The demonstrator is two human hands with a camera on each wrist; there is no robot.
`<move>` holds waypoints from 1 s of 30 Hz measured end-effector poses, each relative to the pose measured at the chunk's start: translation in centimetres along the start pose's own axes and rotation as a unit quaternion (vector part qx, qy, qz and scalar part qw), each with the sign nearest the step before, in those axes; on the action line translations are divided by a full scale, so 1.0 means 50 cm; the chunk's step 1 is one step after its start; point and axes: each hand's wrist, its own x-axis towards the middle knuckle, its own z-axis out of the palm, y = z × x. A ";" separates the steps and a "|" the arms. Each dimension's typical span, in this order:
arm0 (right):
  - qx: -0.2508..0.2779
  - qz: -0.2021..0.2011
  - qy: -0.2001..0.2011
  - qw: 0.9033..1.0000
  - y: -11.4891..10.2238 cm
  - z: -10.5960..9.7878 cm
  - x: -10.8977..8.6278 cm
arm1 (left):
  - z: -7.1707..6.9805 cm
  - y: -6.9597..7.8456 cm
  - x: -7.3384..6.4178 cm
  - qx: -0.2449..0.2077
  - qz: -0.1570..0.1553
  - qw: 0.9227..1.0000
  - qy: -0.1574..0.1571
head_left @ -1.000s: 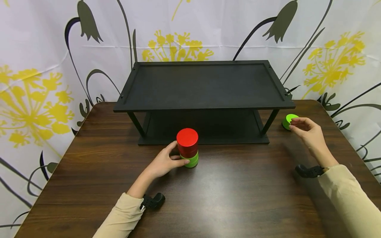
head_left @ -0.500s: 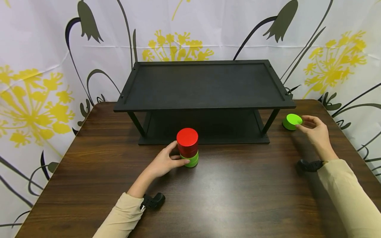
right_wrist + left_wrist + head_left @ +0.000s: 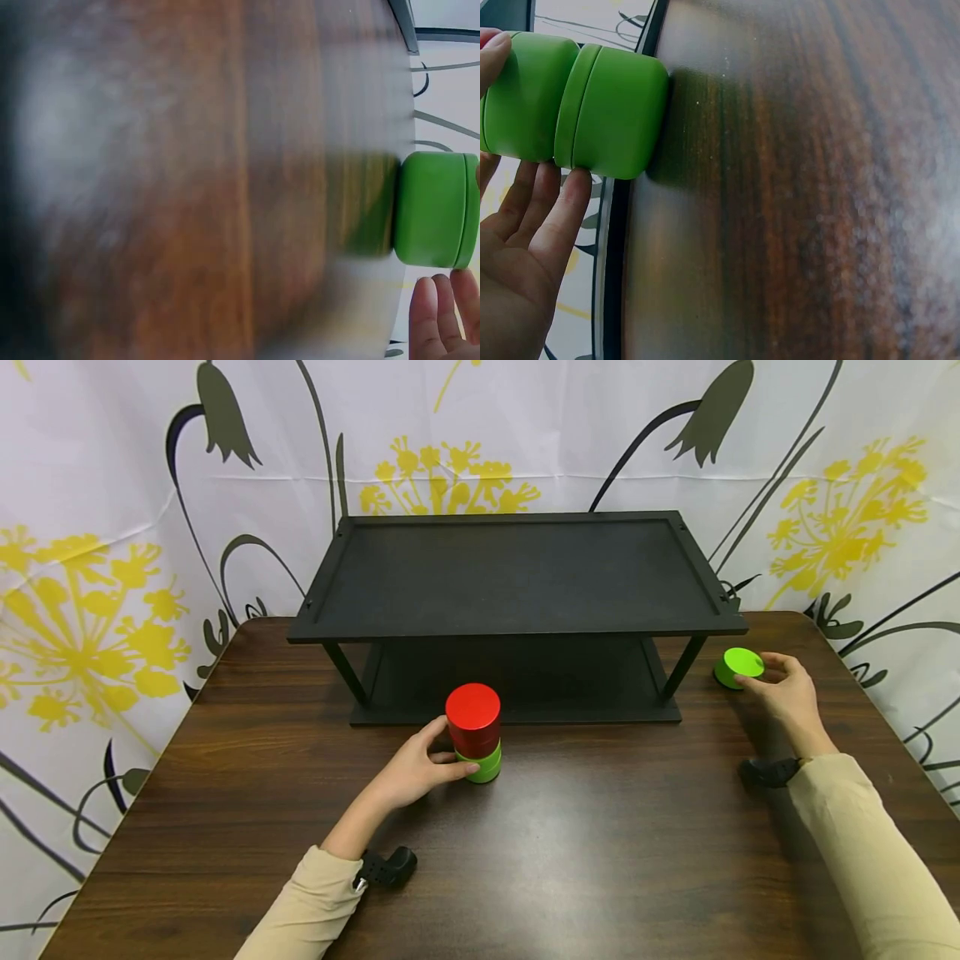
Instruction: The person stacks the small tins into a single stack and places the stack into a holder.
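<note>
A stack of round lidded tins stands on the table in front of the rack: a glossy red tin [image 3: 473, 718] on top, green below. The left wrist view shows two green tins [image 3: 615, 112] end to end, the red out of frame. My left hand [image 3: 416, 764] grips the stack from its left, thumb on the near side and fingers behind. Far to the right a single green tin [image 3: 738, 667] sits flat on the table. My right hand [image 3: 786, 692] holds its right side between thumb and fingers; in the right wrist view, fingertips [image 3: 450, 289] meet this tin's side near its lid seam.
A black two-tier rack [image 3: 510, 577] stands at the back of the brown wooden table [image 3: 585, 860], its lower shelf [image 3: 555, 681] behind the stack. The lone tin is just right of the rack's right leg. A flower-print curtain [image 3: 555, 410] hangs behind.
My right hand has shifted from over the lone green tin's right part to its right side, baring more of the lid. My left hand and the stack stay in place.
</note>
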 end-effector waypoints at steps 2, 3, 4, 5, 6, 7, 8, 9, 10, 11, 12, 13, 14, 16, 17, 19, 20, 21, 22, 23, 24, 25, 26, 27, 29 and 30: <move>-0.001 0.004 0.001 1.000 -0.001 0.002 0.002 | 0.000 0.000 -0.001 0.000 0.000 1.000 -0.001; 0.003 0.005 0.000 1.000 -0.001 0.002 0.002 | 0.000 0.001 -0.001 -0.001 -0.001 1.000 0.000; 0.006 0.006 -0.001 1.000 -0.001 0.003 0.002 | 0.000 0.001 -0.001 -0.001 -0.001 1.000 0.000; 0.009 0.006 0.000 1.000 -0.001 0.003 0.002 | 0.000 0.001 -0.001 -0.002 -0.002 1.000 0.000; 0.011 0.007 -0.001 1.000 -0.001 0.003 0.002 | 0.000 0.001 -0.001 -0.002 -0.001 1.000 -0.001; 0.012 0.009 -0.001 1.000 -0.001 0.003 0.003 | 0.000 0.001 -0.001 -0.003 -0.003 1.000 0.000; 0.013 0.009 -0.002 1.000 -0.001 0.004 0.003 | 0.000 0.001 -0.001 -0.003 -0.002 1.000 -0.001; 0.012 0.010 -0.003 1.000 -0.001 0.004 0.003 | 0.001 0.002 -0.001 -0.005 -0.004 1.000 0.000; 0.009 0.011 -0.003 1.000 -0.001 0.004 0.004 | 0.000 0.002 -0.001 -0.004 -0.004 1.000 0.000; 0.006 0.011 -0.004 1.000 -0.001 0.004 0.004 | 0.000 0.002 -0.001 -0.005 -0.003 1.000 -0.001; 0.004 0.012 -0.005 1.000 -0.001 0.003 0.004 | 0.000 0.002 -0.001 -0.004 -0.002 1.000 -0.001; 0.004 0.012 -0.007 1.000 -0.001 0.003 0.005 | 0.000 0.002 -0.001 -0.004 -0.002 1.000 -0.001; 0.001 0.011 -0.010 1.000 0.000 0.003 0.005 | 0.000 0.002 -0.001 -0.004 -0.002 1.000 0.000; -0.004 0.009 -0.016 1.000 0.000 0.002 0.006 | 0.000 0.003 -0.001 -0.004 -0.002 1.000 0.000; -0.006 0.008 -0.019 1.000 0.000 0.002 0.007 | 0.000 0.002 -0.001 -0.004 -0.002 1.000 0.000; -0.011 0.003 -0.026 1.000 0.001 0.001 0.008 | 0.000 0.002 -0.001 -0.004 -0.001 1.000 0.001; -0.013 0.002 -0.030 0.999 0.002 0.001 0.009 | -0.001 0.002 -0.001 -0.003 -0.001 1.000 0.001; -0.015 0.001 -0.033 0.999 0.003 0.000 0.010 | -0.001 0.002 -0.001 -0.003 -0.001 1.000 0.001; -0.019 -0.001 -0.034 0.999 0.003 0.000 0.011 | -0.001 0.002 -0.001 -0.002 -0.001 1.000 0.002; -0.022 -0.002 -0.035 0.999 0.003 0.000 0.013 | -0.001 0.001 -0.001 -0.002 0.000 1.000 0.001; -0.025 -0.002 -0.036 0.999 0.004 0.000 0.014 | -0.001 0.001 0.000 -0.002 0.000 1.000 0.001; -0.027 -0.001 -0.037 0.999 0.004 0.000 0.014 | -0.001 0.002 0.000 -0.001 0.000 1.000 0.001; -0.029 0.001 -0.038 0.999 0.004 -0.001 0.015 | -0.001 0.002 0.000 -0.001 0.000 1.000 0.001; -0.031 0.002 -0.039 0.999 0.004 -0.001 0.015 | -0.001 0.002 0.000 -0.001 0.000 1.000 0.001; -0.033 0.009 -0.042 0.999 0.003 -0.002 0.015 | -0.001 0.001 0.000 -0.001 0.000 1.000 0.000; -0.031 0.012 -0.045 0.998 0.003 -0.002 0.015 | -0.002 0.000 0.000 0.000 -0.002 1.000 0.000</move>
